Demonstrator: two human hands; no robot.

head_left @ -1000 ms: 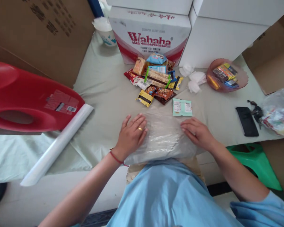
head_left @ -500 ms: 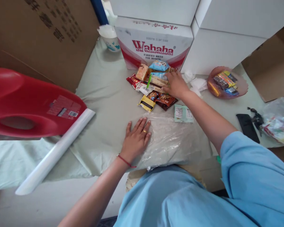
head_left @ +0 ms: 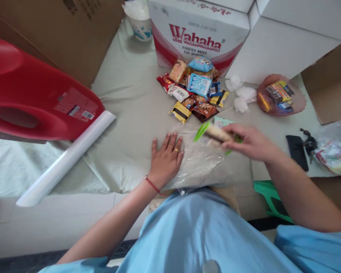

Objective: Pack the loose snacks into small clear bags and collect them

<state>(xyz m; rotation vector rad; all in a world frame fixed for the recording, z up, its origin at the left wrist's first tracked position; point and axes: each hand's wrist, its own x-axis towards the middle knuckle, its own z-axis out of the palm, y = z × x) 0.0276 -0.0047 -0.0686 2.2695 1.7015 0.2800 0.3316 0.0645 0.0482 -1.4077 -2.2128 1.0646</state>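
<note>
Between the fingers and thumb of my right hand (head_left: 248,142) is a long packaged snack bar (head_left: 216,133) with bright green ends, smeared by motion. It hangs over a clear plastic bag (head_left: 201,163) spread flat at the table's front edge. My left hand (head_left: 167,157) lies flat, fingers spread, on the bag's left side. Partly behind the bar, a pale green packet (head_left: 222,121) rests at the bag's far edge. Farther back is a heap of wrapped snacks, with a light blue packet (head_left: 199,84) on top and a yellow one (head_left: 180,112) at its front.
A Wahaba-like printed carton (head_left: 199,41) stands behind the heap. Right of it are crumpled tissues (head_left: 241,94), a pink bowl (head_left: 299,102) of snacks, a black phone (head_left: 297,151) and keys (head_left: 309,144). A red plastic container (head_left: 45,94) and a white roll (head_left: 68,159) lie left.
My right hand has taken the green-ended snack bar off the heap and brought it toward me, over the plastic bag. My left hand stays flat on the bag. The view has shifted slightly.
</note>
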